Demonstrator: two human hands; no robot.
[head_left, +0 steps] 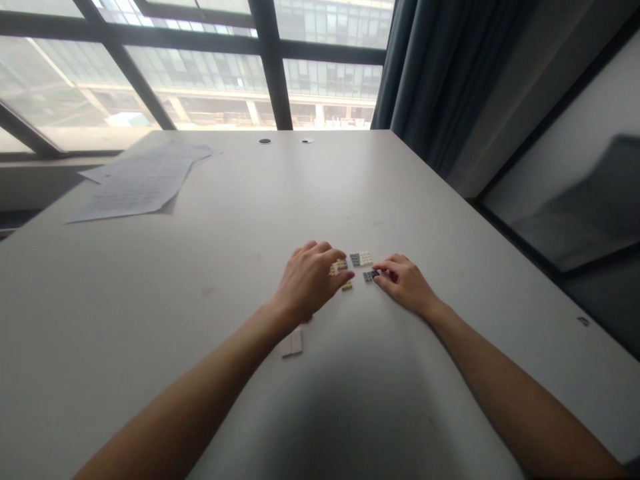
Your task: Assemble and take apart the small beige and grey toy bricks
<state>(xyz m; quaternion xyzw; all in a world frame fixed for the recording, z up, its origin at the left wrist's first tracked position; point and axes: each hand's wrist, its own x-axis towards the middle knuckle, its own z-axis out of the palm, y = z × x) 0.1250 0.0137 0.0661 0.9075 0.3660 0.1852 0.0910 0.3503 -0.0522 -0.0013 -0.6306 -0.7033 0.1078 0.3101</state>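
Observation:
My left hand (313, 277) hovers over several tan and grey studded toy bricks (342, 264), thumb and forefinger apart. It hides part of them, and I see nothing held in it. A small yellowish studded brick (347, 286) lies just below its thumb. My right hand (404, 281) rests on the table, fingertips closed on the edge of a dark grey studded brick (369, 276). Between the hands and slightly farther off lie a grey studded brick (355, 259) and a white studded brick (367, 258), side by side and apparently touching.
Beside my left forearm lies a flat white piece (293, 343), with a small brown bit partly hidden above it. Printed papers (145, 180) spread over the far left of the white table (300, 200). Two round inserts sit near the far edge, before a window. A dark curtain (440, 80) hangs right.

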